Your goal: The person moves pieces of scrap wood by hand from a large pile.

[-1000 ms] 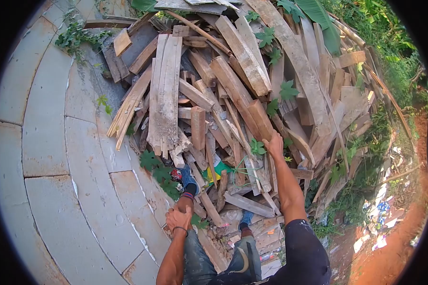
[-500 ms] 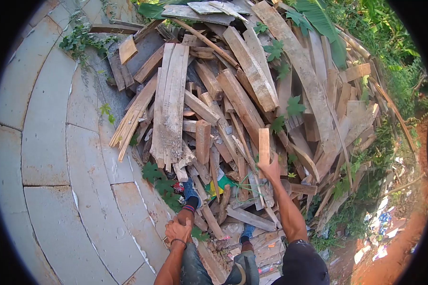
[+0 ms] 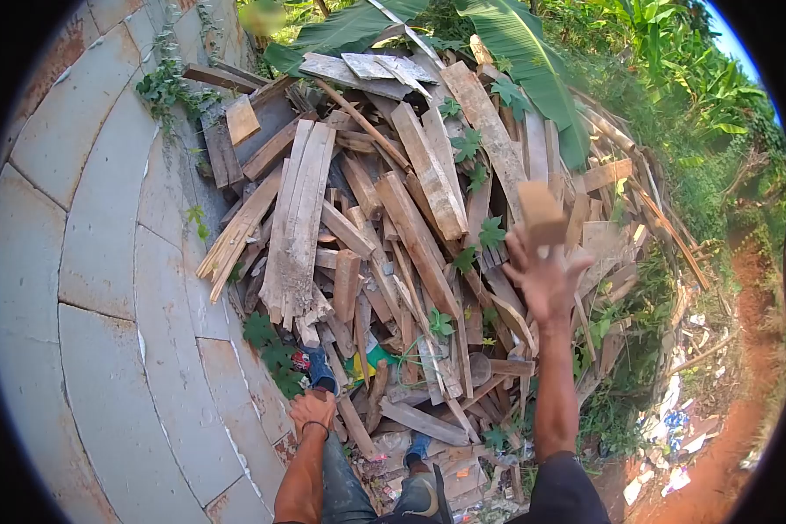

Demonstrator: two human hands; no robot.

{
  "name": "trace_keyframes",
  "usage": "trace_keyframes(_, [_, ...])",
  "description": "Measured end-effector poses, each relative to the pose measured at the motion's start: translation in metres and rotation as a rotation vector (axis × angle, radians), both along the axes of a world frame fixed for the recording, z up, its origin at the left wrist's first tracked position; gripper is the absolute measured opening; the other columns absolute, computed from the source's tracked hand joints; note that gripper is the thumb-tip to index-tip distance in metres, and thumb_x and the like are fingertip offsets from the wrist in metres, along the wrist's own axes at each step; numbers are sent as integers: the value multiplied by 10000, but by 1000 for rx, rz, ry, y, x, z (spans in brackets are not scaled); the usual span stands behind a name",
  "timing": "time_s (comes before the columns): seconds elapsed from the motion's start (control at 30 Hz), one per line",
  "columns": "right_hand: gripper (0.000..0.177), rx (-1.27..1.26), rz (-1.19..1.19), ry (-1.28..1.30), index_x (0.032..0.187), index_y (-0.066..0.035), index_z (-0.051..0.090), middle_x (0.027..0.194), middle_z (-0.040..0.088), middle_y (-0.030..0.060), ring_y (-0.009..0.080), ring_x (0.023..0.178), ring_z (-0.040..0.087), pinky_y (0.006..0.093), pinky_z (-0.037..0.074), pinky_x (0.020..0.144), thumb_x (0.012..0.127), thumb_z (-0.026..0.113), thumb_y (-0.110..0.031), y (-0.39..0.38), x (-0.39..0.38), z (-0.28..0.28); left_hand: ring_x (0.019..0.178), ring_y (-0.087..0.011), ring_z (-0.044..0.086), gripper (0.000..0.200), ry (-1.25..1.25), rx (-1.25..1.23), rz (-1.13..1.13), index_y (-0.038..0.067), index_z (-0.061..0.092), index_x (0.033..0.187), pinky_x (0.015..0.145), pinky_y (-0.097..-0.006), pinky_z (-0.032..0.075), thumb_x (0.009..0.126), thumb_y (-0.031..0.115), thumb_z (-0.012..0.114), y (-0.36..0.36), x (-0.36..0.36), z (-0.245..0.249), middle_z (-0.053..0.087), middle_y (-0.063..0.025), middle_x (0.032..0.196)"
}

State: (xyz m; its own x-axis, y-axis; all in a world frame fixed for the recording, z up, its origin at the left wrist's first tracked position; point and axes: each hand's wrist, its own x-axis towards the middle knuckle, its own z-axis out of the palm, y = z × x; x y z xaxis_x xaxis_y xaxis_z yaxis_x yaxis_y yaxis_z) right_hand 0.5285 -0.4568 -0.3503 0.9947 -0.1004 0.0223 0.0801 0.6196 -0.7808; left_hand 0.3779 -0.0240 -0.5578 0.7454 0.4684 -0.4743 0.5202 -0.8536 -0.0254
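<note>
My right hand (image 3: 545,278) is stretched out over the right side of the wood pile (image 3: 419,201), its fingers spread. A short, blurred wooden block (image 3: 541,212) appears just beyond its fingertips, not enclosed by them. At the lower centre my left hand (image 3: 312,410) is closed over my bent left leg, just below the blue shoe (image 3: 322,370). Beneath and around both hands lie rough planks and beams at many angles.
A grey block wall (image 3: 105,262) rises along the left. Large green leaves (image 3: 532,70) hang over the back of the pile. Bushes, scattered litter (image 3: 672,428) and a red dirt strip (image 3: 733,375) lie at the right. My other foot (image 3: 418,450) stands among wood scraps.
My right hand has moved up and to the right, and its fingers have opened from the wooden block. The view has shifted; my left hand stays at my leg.
</note>
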Motion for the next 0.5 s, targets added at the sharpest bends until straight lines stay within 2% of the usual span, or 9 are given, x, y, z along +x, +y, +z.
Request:
trace_keyframes(0.03, [1360, 1, -104, -209, 1534, -196, -123, 1597, 127, 179, 379, 1443, 217, 651, 225, 1101, 568, 499, -923, -29, 41, 44, 1115, -380, 564, 641, -3, 23, -12, 12, 613, 1196, 946, -479, 455, 785, 501, 558, -2, 2, -1, 606, -224, 1165])
trace_keyframes(0.07, [1402, -57, -153, -313, 1478, -218, -281, 1611, -61, 161, 401, 1466, 112, 667, 129, 1121, 551, 498, -925, -61, 78, 69, 1115, -380, 564, 641, 9, 21, -4, 12, 613, 1196, 946, -479, 455, 785, 501, 558, -1, 0, 1, 606, -224, 1165])
trace_keyframes(0.1, [1410, -154, -306, -260, 1493, -210, -251, 1600, -106, 182, 406, 1467, 97, 671, 80, 1122, 565, 559, -893, -70, 112, 84, 1120, -375, 562, 646, 17, 5, 2, 14, 613, 1200, 949, -474, 456, 783, 505, 557, 1, 3, 6, 601, -224, 1176])
trace_keyframes(0.13, [1405, -345, -335, -160, 1510, -183, -208, 1596, -64, 217, 411, 1456, 138, 641, 62, 1136, 606, 666, -810, -101, 156, 66, 1124, -370, 561, 650, 24, -7, 5, 17, 613, 1203, 951, -470, 456, 782, 509, 557, 5, 7, 11, 597, -223, 1187])
trace_keyframes(0.17, [1367, -568, -408, -66, 1524, -154, -151, 1584, 72, 249, 395, 1443, 194, 580, 106, 1153, 656, 764, -679, -75, 168, 67, 1124, -370, 561, 650, 31, 0, 8, 17, 613, 1203, 951, -470, 456, 782, 509, 557, 11, 8, 12, 597, -223, 1187])
trace_keyframes(0.23, [1149, -1192, -348, 212, 1505, -32, 244, 1463, 381, 274, 366, 1343, 400, 451, 359, 1076, 667, 810, -577, -74, 207, 9, 1128, -364, 557, 667, 23, -24, 32, 10, 607, 1216, 958, -467, 460, 779, 511, 553, 20, 16, 12, 596, -226, 1189])
trace_keyframes(0.3, [1083, -1381, -115, 318, 1402, 46, 416, 1368, 495, 281, 355, 1257, 509, 412, 412, 1040, 622, 827, -584, -52, 225, -59, 1129, -366, 557, 674, 22, -19, 32, 8, 605, 1220, 958, -469, 465, 775, 512, 555, 30, 22, 9, 599, -226, 1184])
trace_keyframes(0.37, [1064, -1513, -106, 389, 1321, 87, 479, 1260, 577, 289, 362, 1206, 557, 407, 423, 1028, 576, 848, -578, -36, 243, -145, 1130, -368, 556, 681, 32, -4, 43, 7, 603, 1224, 958, -471, 469, 771, 512, 556, 36, 31, 10, 603, -226, 1180])
trace_keyframes(0.5, [969, -1713, -47, 419, 1228, 22, 534, 1218, 576, 296, 387, 1151, 567, 418, 452, 970, 527, 862, -561, 0, 264, -240, 1129, -375, 560, 679, 75, -2, 84, 26, 606, 1234, 948, -470, 476, 756, 507, 571, 48, 51, 21, 624, -212, 1153])
